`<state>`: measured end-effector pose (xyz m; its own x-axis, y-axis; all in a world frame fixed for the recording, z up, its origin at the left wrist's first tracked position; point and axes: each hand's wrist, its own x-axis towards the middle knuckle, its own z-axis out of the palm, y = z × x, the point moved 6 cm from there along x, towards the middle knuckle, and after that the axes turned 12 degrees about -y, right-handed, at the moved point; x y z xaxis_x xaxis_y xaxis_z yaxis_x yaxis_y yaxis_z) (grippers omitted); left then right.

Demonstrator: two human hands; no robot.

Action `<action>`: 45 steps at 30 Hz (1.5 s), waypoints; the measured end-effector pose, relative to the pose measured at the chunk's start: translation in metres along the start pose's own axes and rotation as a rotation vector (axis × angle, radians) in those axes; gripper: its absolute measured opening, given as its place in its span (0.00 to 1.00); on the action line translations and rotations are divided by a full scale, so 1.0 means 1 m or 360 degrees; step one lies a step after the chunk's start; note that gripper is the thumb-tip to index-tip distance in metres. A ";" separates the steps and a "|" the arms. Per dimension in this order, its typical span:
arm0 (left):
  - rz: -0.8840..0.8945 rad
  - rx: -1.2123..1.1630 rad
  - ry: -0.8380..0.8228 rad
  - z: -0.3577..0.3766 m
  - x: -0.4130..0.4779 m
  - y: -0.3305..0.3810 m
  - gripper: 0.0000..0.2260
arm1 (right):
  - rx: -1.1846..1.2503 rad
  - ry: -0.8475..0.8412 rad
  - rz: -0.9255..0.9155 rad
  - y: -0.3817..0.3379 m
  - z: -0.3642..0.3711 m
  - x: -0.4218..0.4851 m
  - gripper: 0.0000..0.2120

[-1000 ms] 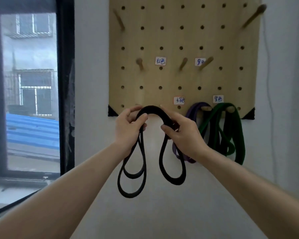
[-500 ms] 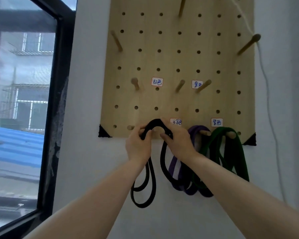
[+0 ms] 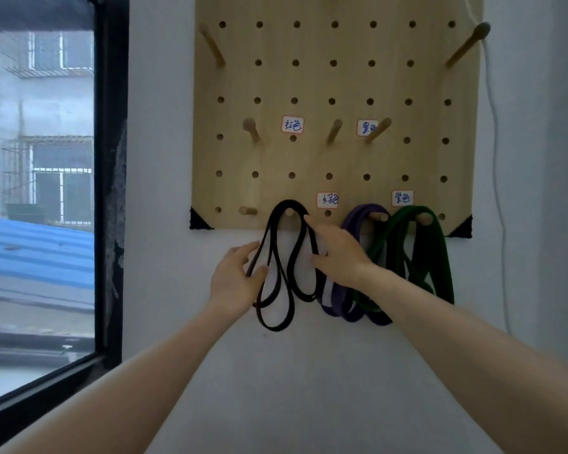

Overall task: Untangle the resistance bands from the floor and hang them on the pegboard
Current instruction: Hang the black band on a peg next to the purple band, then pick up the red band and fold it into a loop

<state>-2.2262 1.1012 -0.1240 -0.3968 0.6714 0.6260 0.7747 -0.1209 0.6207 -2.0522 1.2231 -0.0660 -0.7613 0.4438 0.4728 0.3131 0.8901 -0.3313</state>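
White wall, dark-framed window (image 3: pixel 43 191) at far left, and a wooden pegboard (image 3: pixel 338 80) mounted at centre-right.

Bottom row, left to right:
- Empty peg (image 3: pixel 248 210) near the left corner, with nothing on it.
- Next peg (image 3: pixel 289 212) carries the black band (image 3: pixel 287 201). It is draped over the top and its loops hang below the board's lower edge against the wall.
- Left hand (image 3: pixel 236 276) is on the band's left strands. One strand runs between thumb and fingers in a light pinch, with the fingers only a little bent.
- Right hand (image 3: pixel 338 253) lies flat against the right strands with fingers straight. The index tip touches the band just under the peg, and nothing is gripped.
- Purple band (image 3: pixel 351 224) hangs on its own peg, its lower loops just beside the black one.
- Green band (image 3: pixel 440 250) is on the last peg and overlaps the purple lower down.
- White cord (image 3: pixel 495 158) runs down the wall past the board's right edge.

Progress, as a judgement: three bands are up, and the black one looks seated, so only steadying and letting go remain for it. The upper pegs are bare. Small handwritten labels (image 3: pixel 292 125) sit by some pegs, and I cannot confirm that each band matches its label. The floor is out of view, so I cannot tell whether more bands remain to be untangled.
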 end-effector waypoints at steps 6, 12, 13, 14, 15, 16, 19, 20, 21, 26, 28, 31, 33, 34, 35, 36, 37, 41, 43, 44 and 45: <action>-0.0100 -0.0128 -0.0361 0.007 -0.101 -0.013 0.10 | 0.0072 0.0007 -0.0079 -0.004 0.056 -0.117 0.25; -0.0220 -0.0218 -0.0912 0.055 -0.214 -0.038 0.07 | 0.0312 -0.0466 0.0150 0.021 0.151 -0.223 0.10; -0.0255 -0.0221 -0.1010 0.066 -0.236 -0.047 0.06 | 0.0346 -0.0539 0.0191 0.028 0.169 -0.240 0.08; -0.0304 -0.0224 -0.1095 0.077 -0.260 -0.058 0.06 | 0.0372 -0.0627 0.0236 0.035 0.187 -0.257 0.07; -0.0365 -0.0226 -0.1163 0.088 -0.286 -0.070 0.06 | 0.0383 -0.0721 0.0283 0.042 0.207 -0.274 0.06; -0.0439 -0.0229 -0.1211 0.099 -0.313 -0.084 0.06 | 0.0379 -0.0807 0.0328 0.050 0.225 -0.292 0.06; -0.0717 -0.0257 -0.1275 0.131 -0.399 -0.132 0.07 | 0.0337 -0.1038 0.0435 0.073 0.281 -0.343 0.05; -0.0820 -0.0260 -0.1279 0.140 -0.427 -0.147 0.07 | 0.0320 -0.1112 0.0466 0.080 0.299 -0.360 0.06; -0.0922 -0.0265 -0.1288 0.149 -0.455 -0.162 0.07 | 0.0310 -0.1172 0.0498 0.086 0.317 -0.377 0.07; -0.1389 -0.0362 -0.1333 0.182 -0.589 -0.216 0.06 | 0.0346 -0.1500 0.0744 0.104 0.406 -0.473 0.09; -0.1518 -0.0381 -0.1362 0.192 -0.631 -0.230 0.06 | 0.0380 -0.1629 0.0824 0.106 0.438 -0.509 0.11; -0.1574 -0.0277 -0.1558 0.211 -0.678 -0.244 0.06 | 0.0442 -0.1737 0.0923 0.106 0.479 -0.555 0.12; -0.1489 -0.0134 -0.1682 0.221 -0.700 -0.244 0.06 | 0.0524 -0.1807 0.1004 0.103 0.502 -0.584 0.12; -0.1351 0.0040 -0.1745 0.227 -0.706 -0.243 0.08 | 0.0537 -0.1850 0.1017 0.101 0.513 -0.598 0.13; -0.1183 0.0236 -0.1835 0.233 -0.713 -0.241 0.13 | 0.0510 -0.1897 0.1009 0.099 0.521 -0.613 0.14; -0.1023 0.0336 -0.1934 0.242 -0.722 -0.239 0.18 | 0.0452 -0.1950 0.0963 0.096 0.529 -0.626 0.16; -0.0900 0.0352 -0.2054 0.251 -0.733 -0.236 0.22 | 0.0409 -0.2006 0.0890 0.091 0.536 -0.638 0.21; -0.0623 0.0526 -0.2503 0.269 -0.771 -0.235 0.27 | 0.0293 -0.2192 0.0642 0.077 0.557 -0.673 0.36; -0.0562 0.0608 -0.2550 0.269 -0.776 -0.234 0.24 | 0.0018 -0.2214 0.0511 0.078 0.563 -0.677 0.34; -0.0523 0.0655 -0.2539 0.269 -0.775 -0.235 0.23 | -0.0081 -0.2231 0.0469 0.079 0.564 -0.678 0.31; -0.0483 0.0693 -0.2513 0.268 -0.772 -0.235 0.21 | -0.0138 -0.2260 0.0442 0.079 0.564 -0.678 0.28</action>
<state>-1.9702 0.8074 -0.8791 0.0961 0.6931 -0.7144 0.9455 0.1608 0.2832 -1.8319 0.9337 -0.8735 -0.5652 0.1700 -0.8072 0.5350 0.8204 -0.2019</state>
